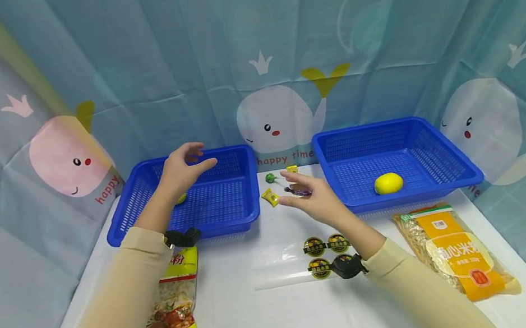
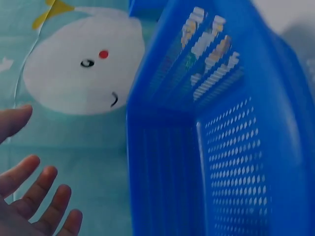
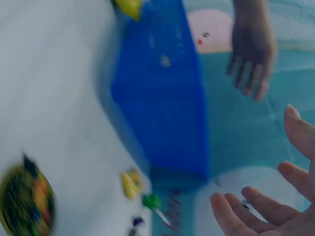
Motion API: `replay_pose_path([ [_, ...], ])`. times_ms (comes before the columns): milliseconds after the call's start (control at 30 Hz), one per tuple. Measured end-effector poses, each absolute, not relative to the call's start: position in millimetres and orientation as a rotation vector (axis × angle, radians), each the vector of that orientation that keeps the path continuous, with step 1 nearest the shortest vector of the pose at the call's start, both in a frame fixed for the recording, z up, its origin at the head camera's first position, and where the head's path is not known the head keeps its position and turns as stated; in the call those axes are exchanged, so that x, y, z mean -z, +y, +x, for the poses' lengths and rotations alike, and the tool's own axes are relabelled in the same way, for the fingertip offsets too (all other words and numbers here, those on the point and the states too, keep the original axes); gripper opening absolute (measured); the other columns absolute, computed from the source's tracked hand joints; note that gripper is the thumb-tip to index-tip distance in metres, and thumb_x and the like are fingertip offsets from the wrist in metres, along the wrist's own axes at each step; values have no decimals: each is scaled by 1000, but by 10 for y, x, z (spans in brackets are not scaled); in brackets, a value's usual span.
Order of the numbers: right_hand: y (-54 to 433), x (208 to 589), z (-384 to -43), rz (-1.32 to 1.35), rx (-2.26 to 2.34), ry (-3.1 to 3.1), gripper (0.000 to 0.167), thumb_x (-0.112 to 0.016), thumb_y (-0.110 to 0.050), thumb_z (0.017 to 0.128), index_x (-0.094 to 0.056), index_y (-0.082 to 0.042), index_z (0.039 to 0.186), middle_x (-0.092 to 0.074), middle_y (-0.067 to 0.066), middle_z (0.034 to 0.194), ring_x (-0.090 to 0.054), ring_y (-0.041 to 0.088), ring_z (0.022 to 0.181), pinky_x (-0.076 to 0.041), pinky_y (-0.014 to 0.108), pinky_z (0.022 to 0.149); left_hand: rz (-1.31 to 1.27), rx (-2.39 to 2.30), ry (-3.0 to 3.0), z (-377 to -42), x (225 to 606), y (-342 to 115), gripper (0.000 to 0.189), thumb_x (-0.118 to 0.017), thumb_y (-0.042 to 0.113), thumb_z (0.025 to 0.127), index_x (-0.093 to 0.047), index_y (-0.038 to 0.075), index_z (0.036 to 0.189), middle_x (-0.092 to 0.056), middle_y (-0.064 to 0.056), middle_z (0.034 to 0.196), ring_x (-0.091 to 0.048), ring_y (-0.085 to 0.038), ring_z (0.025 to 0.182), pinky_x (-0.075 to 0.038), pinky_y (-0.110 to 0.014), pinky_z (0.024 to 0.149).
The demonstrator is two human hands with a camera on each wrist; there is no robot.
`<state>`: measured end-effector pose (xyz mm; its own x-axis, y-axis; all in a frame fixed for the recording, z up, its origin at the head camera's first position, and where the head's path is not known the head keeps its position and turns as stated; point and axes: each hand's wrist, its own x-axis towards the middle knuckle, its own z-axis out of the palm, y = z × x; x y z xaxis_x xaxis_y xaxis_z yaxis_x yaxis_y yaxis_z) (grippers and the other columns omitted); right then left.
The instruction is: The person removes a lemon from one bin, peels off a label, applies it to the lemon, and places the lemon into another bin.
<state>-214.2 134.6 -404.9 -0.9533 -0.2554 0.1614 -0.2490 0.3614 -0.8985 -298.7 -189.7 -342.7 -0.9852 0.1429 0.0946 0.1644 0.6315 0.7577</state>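
Note:
My left hand (image 1: 181,171) hovers over the left blue basket (image 1: 250,188), thumb and fingers spread apart with nothing between them. A yellow item (image 1: 181,198) in that basket is mostly covered by my left forearm. In the head view my right hand (image 1: 318,198) is above the sweets between the baskets, its fingers loosely bent and holding nothing. Around its fingertips lie a yellow wrapped candy (image 1: 270,197), a second yellow candy (image 1: 291,170), a green lollipop (image 1: 271,177) and a purple-wrapped sweet (image 1: 298,191), partly hidden behind the fingers.
In the right blue basket (image 1: 468,174) sits a lemon (image 1: 388,183). Noodle packets lie at the left (image 1: 173,296) and right (image 1: 460,253). A clear sheet with round black-and-gold stickers (image 1: 314,246) lies mid-table. A whale-print curtain (image 1: 204,42) hangs behind.

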Motion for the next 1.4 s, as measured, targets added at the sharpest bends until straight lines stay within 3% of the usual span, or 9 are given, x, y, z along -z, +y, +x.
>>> replay_pose_path([
  [167,1063,4268,-2191,-461,1618,2552,67,-78,-44,87,-51,-35,148,-52,2,151,-55,31,134,-53,49,101,-278,1407,-2824,-3095,3364,-2034,69,-70,50,92,-48,19,149,-48,-13,149,-43,-34,138,-41,-57,110],
  [333,841,4423,-2244,-500,1591,2492,73,-77,-46,87,-48,-28,151,-51,9,152,-55,36,134,-50,51,104,-267,1518,-2819,-3218,3432,-2237,63,-69,48,93,-50,21,147,-47,-11,151,-44,-33,138,-39,-56,113],
  [567,726,4539,-2249,-446,1557,2494,65,-75,-50,88,-51,-38,147,-48,-3,154,-54,28,135,-51,49,104,-165,1567,-2819,-3325,3636,-2390,69,-70,48,92,-45,22,151,-43,-14,154,-40,-35,141,-34,-57,115],
  [700,701,4544,-2246,-471,1572,2489,64,-74,-49,89,-52,-36,147,-51,-3,152,-56,25,134,-48,51,106,-83,1544,-2839,-3368,3728,-2502,76,-71,51,91,-41,19,154,-42,-15,155,-37,-37,143,-34,-58,115],
  [833,693,4545,-2259,-476,1587,2460,64,-74,-47,89,-51,-37,148,-57,0,147,-65,19,122,-55,45,97,-104,1468,-2914,-3430,3788,-2596,80,-71,52,90,-41,14,154,-41,-19,156,-36,-40,143,-35,-60,114],
  [933,702,4533,-2266,-474,1577,2446,63,-73,-47,90,-50,-39,148,-57,1,146,-71,15,110,-59,36,84,-100,1449,-2957,-3458,3826,-2638,78,-72,47,92,-39,13,155,-39,-18,157,-33,-42,145,-32,-61,116],
  [1033,729,4503,-2262,-460,1551,2461,63,-73,-48,90,-49,-39,148,-54,-2,150,-71,14,106,-59,31,79,-48,1492,-2968,-3482,3884,-2674,79,-72,40,94,-34,14,158,-35,-17,161,-28,-43,148,-26,-62,118],
  [1200,739,4492,-2264,-452,1539,2438,65,-73,-46,91,-47,-37,150,-46,-2,155,-70,17,111,-59,33,86,46,1577,-3025,-3513,4034,-2820,80,-71,27,95,-26,15,161,-19,-17,167,-13,-48,151,-16,-69,118],
  [1400,718,4497,-2272,-496,1519,2431,66,-71,-46,92,-45,-34,152,-44,1,157,-68,20,117,-55,37,98,99,1543,-3182,-3583,4210,-3030,75,-65,13,96,-26,13,160,-1,-23,168,-2,-53,150,-11,-74,115],
])
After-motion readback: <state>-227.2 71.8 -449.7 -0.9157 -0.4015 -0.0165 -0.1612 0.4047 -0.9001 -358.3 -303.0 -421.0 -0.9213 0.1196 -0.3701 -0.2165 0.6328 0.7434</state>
